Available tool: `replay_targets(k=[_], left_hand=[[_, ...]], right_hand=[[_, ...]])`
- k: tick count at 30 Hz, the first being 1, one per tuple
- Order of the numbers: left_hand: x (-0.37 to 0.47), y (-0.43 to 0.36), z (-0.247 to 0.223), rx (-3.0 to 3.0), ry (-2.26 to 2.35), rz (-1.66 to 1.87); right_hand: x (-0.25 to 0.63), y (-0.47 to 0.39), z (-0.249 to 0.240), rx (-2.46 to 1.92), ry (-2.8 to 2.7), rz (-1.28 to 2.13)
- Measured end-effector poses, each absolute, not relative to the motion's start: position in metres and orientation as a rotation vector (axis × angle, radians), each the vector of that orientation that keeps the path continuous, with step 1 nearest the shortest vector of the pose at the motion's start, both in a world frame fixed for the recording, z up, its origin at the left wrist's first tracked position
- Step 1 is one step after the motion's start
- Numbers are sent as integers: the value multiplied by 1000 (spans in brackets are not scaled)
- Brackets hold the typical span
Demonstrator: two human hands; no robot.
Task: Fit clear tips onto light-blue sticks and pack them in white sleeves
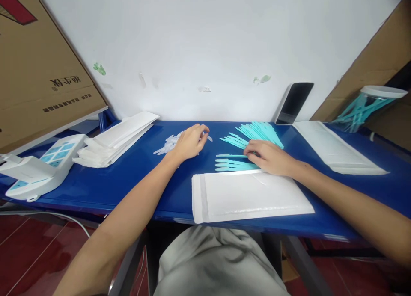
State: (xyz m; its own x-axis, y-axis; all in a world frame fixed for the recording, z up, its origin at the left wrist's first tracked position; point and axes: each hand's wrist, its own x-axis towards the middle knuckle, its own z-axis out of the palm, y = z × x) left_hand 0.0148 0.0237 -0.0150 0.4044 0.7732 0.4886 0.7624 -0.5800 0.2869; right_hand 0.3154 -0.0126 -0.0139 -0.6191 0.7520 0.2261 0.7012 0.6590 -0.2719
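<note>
My left hand (189, 143) is over a loose pile of small translucent white pieces (167, 145), its fingers curled towards the thumb. One white piece shows by the thumb tip; whether it is gripped I cannot tell. My right hand (268, 155) is closed low over the table, its fingertips on the end of a thin teal stick (229, 155) with a flattened tip. Just below that stick, several like it lie in a row (236, 165). Behind the hand, more teal sticks (260, 132) are fanned out. A white padded envelope (253, 195) lies flat in front, near the table edge.
Stacked white envelopes (115, 140) and a white power strip (61, 159) are at left. At right are another envelope (337, 148), a phone (294, 103) leaning on the wall, and a clear jar (359, 110) of teal sticks. Cardboard (41, 65) stands at left.
</note>
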Motion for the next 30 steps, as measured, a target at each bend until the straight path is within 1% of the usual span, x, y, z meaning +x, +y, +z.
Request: replay_targets(k=[5, 15, 19, 30], left_hand=[[16, 24, -21, 2867, 1372, 654], [22, 17, -21, 2859, 1464, 425], [23, 15, -20, 2850, 1469, 387], [23, 17, -24, 2848, 1410, 422]], right_hand=[[317, -12, -13, -1156, -2560, 184], [312, -13, -17, -1132, -2517, 155], [312, -12, -18, -1094, -2568, 204], [315, -11, -17, -1004, -2587, 366]])
